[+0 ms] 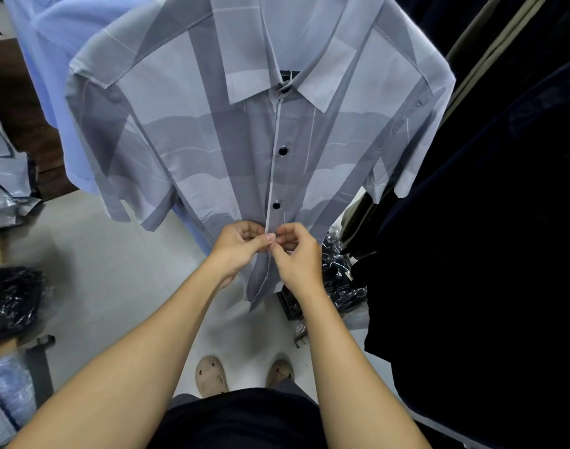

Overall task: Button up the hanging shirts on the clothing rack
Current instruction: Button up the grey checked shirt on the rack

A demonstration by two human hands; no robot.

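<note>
Both hands, left hand (241,246) and right hand (296,251), pinch the grey-striped short-sleeved hanging shirt (212,140) at its placket, fingers curled, probably fastening a hidden button.

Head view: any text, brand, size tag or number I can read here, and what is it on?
None can be read.
Dark neck label inside the collar of the grey shirt: too small and blurred to read.
Plastic-wrapped bundles on the floor behind the right hand: only glare, no legible print.
</note>
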